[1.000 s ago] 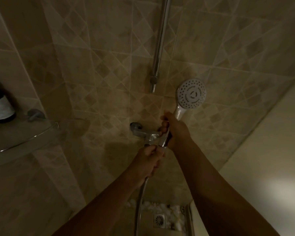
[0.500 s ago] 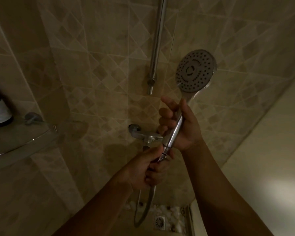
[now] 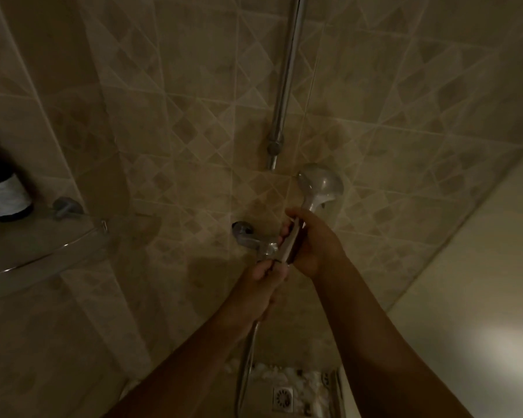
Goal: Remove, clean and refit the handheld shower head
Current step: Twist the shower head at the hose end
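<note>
Turned the head over against the hose end.

Head view: gripped the head by its handle in the right hand, fingers wrapped round it, just right of frame centre, under the foot of the rail and beside the mixer. Clasped the top of the hose at the handle's foot in the left hand, fingers curled tight round it. Showed the nozzle face half a second before; showed only the smooth back at this moment, and sat lower in the frame. Read as unscrewing the head against the held hose end. Still joined, as far as could be told in the dim light, so removal likely under way, with cleaning and refitting yet to come.
</note>
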`<action>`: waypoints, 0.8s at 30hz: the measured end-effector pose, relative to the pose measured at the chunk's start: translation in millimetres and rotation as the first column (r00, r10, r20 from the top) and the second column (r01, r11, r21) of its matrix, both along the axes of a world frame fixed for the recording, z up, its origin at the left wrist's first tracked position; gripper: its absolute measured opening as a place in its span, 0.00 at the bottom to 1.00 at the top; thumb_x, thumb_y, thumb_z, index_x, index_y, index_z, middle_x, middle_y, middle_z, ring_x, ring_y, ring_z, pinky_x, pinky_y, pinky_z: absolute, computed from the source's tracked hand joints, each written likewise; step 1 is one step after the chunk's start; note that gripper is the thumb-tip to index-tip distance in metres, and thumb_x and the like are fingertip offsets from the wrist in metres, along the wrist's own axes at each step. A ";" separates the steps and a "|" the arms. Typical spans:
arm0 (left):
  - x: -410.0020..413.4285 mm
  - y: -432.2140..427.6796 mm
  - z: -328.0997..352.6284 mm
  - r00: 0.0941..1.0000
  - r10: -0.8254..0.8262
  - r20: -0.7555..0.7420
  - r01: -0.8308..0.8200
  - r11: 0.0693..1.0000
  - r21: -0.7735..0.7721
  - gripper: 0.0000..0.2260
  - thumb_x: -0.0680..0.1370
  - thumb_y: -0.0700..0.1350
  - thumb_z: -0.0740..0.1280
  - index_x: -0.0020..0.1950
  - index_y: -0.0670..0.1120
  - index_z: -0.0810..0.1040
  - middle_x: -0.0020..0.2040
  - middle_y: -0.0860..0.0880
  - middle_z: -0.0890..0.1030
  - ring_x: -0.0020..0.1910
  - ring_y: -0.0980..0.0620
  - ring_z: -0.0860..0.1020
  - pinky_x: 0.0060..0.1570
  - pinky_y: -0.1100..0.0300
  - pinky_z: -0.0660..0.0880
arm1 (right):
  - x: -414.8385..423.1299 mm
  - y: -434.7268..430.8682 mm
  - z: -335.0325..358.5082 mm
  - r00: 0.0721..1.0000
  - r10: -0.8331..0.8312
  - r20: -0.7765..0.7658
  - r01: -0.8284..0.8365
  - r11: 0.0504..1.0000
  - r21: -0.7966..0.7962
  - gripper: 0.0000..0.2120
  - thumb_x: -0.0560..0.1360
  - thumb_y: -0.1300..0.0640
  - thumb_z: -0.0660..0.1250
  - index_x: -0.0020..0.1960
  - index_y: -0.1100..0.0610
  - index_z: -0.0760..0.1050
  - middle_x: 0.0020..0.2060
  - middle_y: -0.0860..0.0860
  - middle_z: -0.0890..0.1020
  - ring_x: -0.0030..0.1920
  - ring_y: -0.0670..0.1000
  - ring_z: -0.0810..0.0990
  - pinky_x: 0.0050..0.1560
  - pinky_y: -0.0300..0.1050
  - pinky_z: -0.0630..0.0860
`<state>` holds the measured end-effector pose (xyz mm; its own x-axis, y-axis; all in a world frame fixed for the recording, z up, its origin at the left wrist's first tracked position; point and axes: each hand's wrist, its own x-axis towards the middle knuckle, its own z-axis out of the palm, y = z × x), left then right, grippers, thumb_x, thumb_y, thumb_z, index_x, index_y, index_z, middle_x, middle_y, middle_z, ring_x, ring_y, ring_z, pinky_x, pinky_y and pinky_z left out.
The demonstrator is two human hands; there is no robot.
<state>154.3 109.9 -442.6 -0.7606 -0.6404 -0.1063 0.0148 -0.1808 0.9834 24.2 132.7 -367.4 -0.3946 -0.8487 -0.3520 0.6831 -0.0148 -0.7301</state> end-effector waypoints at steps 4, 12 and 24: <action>11.6 -11.6 10.8 0.922 -0.256 -0.290 0.349 0.874 0.338 0.15 0.78 0.58 0.65 0.50 0.46 0.77 0.25 0.55 0.61 0.19 0.60 0.56 0.22 0.67 0.49 | -4.3 7.9 14.8 0.976 0.218 0.028 -0.196 0.922 -0.334 0.14 0.78 0.50 0.61 0.52 0.59 0.79 0.39 0.52 0.80 0.38 0.50 0.79 0.42 0.45 0.77; 10.5 -6.0 16.8 0.823 -0.437 -0.363 0.555 0.753 0.353 0.16 0.76 0.60 0.66 0.52 0.49 0.82 0.27 0.54 0.61 0.20 0.60 0.56 0.22 0.67 0.53 | -7.6 4.1 13.3 0.923 0.376 -0.081 -0.352 0.743 -0.569 0.18 0.75 0.48 0.68 0.60 0.59 0.80 0.36 0.52 0.81 0.26 0.42 0.74 0.28 0.36 0.72; -7.0 3.3 1.2 0.996 0.086 -0.024 -0.089 0.976 -0.200 0.12 0.81 0.51 0.64 0.44 0.44 0.79 0.27 0.56 0.68 0.23 0.61 0.64 0.24 0.63 0.61 | -6.8 0.5 9.1 0.994 0.004 -0.113 -0.014 0.996 -0.088 0.06 0.78 0.55 0.66 0.51 0.58 0.76 0.30 0.50 0.76 0.28 0.46 0.73 0.32 0.41 0.73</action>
<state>147.3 113.2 -441.4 -0.7014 -0.7116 0.0422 0.0367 0.0232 0.9991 17.4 133.2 -358.3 -0.4202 -0.8781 -0.2289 0.5966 -0.0773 -0.7988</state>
